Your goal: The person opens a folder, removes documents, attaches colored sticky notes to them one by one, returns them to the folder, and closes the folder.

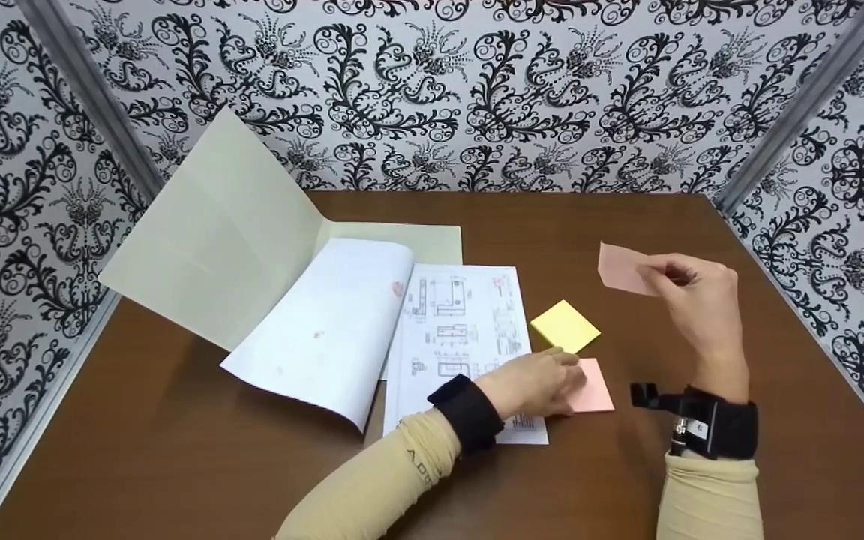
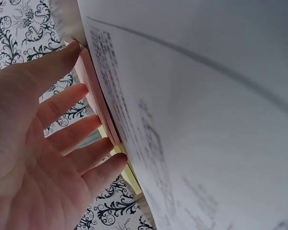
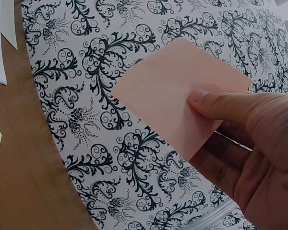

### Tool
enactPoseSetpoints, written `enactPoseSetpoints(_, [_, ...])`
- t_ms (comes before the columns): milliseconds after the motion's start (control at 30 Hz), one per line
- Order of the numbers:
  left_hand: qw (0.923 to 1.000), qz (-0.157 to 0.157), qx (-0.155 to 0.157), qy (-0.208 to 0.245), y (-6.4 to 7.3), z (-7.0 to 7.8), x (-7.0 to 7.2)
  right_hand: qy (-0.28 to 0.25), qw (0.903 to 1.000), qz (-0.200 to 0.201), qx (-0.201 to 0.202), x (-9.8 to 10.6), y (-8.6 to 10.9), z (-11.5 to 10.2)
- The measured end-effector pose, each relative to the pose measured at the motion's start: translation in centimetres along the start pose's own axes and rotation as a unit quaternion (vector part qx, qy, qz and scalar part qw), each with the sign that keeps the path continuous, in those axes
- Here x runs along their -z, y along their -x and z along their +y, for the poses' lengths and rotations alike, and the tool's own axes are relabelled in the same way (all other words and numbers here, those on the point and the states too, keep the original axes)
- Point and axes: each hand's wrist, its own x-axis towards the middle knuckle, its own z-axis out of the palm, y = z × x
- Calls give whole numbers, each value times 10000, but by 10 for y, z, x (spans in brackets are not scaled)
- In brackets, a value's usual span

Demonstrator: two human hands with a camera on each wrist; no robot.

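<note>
Raised above the table on the right, my right hand pinches a single pink sticky note between thumb and fingers. The right wrist view shows the thumb lying flat on the face of that note. My left hand rests at the left side of the pink sticky-note pad, partly covering it. Its fingers are extended, with fingertips right at the pads' edges in the left wrist view. A yellow sticky-note pad lies just behind the pink one, turned cornerwise.
Left of the pads lies a stack of printed technical drawings. One sheet is turned over to the left, its blank back curving up. Beneath, a pale folder stands with its cover raised. Patterned walls enclose the brown table.
</note>
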Motion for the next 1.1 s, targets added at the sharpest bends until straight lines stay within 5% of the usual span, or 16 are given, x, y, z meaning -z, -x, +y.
enactPoseSetpoints(167, [9972,504,-7,561,9,-10,10,21,9999,-87,138,-8,1,-9])
enactPoseSetpoints(333, [9793,1131,603,1565,32,-27,32,-42,9978,-226,625,-24,2,-22])
enactPoseSetpoints(433, [9534,1712,1164,2196,46,-42,41,-35,9936,-348,1078,-39,5,-32])
enactPoseSetpoints(500, [9293,2121,1506,2621,55,-51,46,-62,9875,-538,1480,-50,7,-40])
enactPoseSetpoints(667, [8612,2911,2121,3586,71,-74,51,-252,9607,-1204,2488,-78,15,-59])
enactPoseSetpoints(733, [8462,3067,2235,3742,76,-82,50,-250,9508,-1409,2747,-87,19,-65])
enactPoseSetpoints(867, [8479,3150,2222,3640,85,-95,46,7,9348,-1768,3079,-103,26,-71])
enactPoseSetpoints(1100, [8732,2869,2293,3203,93,-105,40,211,9156,-2861,2818,-118,36,-75])
